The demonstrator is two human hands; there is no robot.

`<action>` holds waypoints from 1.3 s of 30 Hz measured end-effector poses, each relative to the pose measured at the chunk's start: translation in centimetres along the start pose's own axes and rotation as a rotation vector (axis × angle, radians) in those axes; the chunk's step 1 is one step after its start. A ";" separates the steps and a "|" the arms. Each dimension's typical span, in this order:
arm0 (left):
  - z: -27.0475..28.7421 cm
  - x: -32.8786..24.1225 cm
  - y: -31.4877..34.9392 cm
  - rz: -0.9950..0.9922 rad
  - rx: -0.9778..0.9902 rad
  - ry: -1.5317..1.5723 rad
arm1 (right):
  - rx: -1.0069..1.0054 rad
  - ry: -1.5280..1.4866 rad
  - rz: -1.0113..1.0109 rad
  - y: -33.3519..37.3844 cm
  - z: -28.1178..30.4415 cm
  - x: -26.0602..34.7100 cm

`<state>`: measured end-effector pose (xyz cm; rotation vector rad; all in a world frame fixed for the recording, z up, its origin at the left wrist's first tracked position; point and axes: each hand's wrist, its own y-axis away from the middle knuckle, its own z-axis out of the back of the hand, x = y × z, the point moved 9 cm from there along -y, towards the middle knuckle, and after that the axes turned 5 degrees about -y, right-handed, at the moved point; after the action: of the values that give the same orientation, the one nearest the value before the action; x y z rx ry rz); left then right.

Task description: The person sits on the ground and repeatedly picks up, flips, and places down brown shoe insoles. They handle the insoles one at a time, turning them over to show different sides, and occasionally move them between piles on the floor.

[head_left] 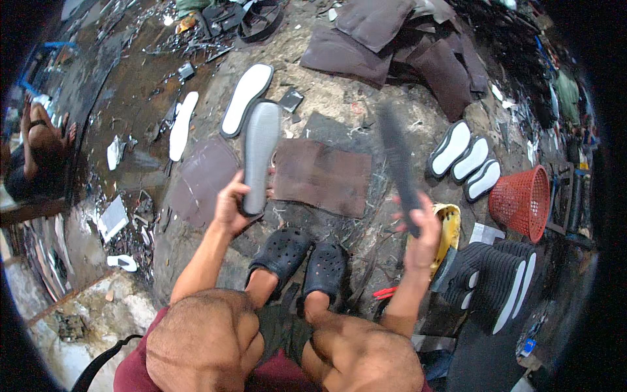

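My left hand grips the heel end of a shoe sole, its grey face up and its dark rim showing. A black shoe sole, smeared by motion, stands tilted in my right hand, which is closed on its lower end. On the floor between my hands lies a brown rectangular sheet. A purplish-brown sheet is beside my left hand. Just beyond the held grey sole rests a white-faced sole, with a slim white insole to its left.
Brown sheets are heaped at the far side. Three white-faced soles lie near a red basket. Stacked black soles, a yellow container and a red-handled tool are at right. Another person's legs show at far left.
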<state>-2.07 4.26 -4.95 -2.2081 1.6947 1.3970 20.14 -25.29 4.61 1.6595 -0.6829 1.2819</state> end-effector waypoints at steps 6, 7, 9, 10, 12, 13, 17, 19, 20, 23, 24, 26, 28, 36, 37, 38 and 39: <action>14.1 -3.8 5.9 -0.135 -0.713 -0.832 | -0.196 -0.440 -0.005 -0.4 1.9 -1.4; 11.9 -6.1 7.6 -0.384 -0.967 -1.339 | -0.234 -0.500 -0.048 -0.2 1.8 -3.0; 9.0 -7.4 8.2 -0.817 -1.039 -1.624 | -0.174 -0.573 -0.111 0.4 -1.6 -4.4; 7.7 -6.5 7.3 -0.821 -0.930 -1.640 | -0.144 -0.616 -0.079 0.6 -3.2 -4.6; 4.5 -3.1 4.0 -0.668 -0.635 -1.540 | -0.090 -0.669 0.033 0.8 -5.8 -3.7; 2.8 -0.1 1.6 -0.516 -0.448 -1.419 | -0.072 -0.679 0.111 0.8 -6.6 -3.0; 0.3 4.2 0.5 -0.188 -0.406 -1.554 | -0.227 -0.394 0.152 0.6 -3.8 -3.6; -2.0 4.5 0.2 -0.286 -0.252 -1.287 | -0.313 -0.428 0.173 1.0 -2.5 -2.7; -3.5 4.6 -0.5 -0.313 -0.094 -1.076 | -0.350 -0.414 0.182 1.1 -1.7 -2.6; -8.7 5.5 -3.1 -0.424 0.275 -1.189 | -0.403 -0.384 0.175 0.8 0.8 -3.3; -9.3 5.6 -3.5 -0.488 0.259 -1.369 | -0.430 -0.399 0.137 0.7 0.9 -3.4; -10.2 5.7 -4.0 -0.544 0.218 -1.539 | -0.469 -0.380 0.096 0.5 1.5 -3.5; -10.2 5.3 -4.1 -0.526 0.160 -1.524 | -0.488 -0.391 0.101 0.4 2.1 -3.8; 4.5 2.3 -0.6 -0.332 -0.704 -0.523 | -0.289 -0.347 -0.047 0.1 -4.5 -7.8; 4.5 1.7 0.0 -0.348 -0.709 -0.545 | -0.250 -0.361 -0.094 -0.1 -6.0 -8.8; 2.9 1.8 -0.6 -0.303 -0.534 -0.582 | -0.221 -0.396 -0.106 -0.3 -7.3 -9.7; 1.1 2.2 -0.9 -0.256 -0.358 -0.613 | -0.192 -0.430 -0.118 -0.4 -8.5 -10.3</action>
<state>-2.03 3.55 -7.46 -1.7521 0.9852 2.1265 13.47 -18.49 -4.83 1.8002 -0.9164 0.7532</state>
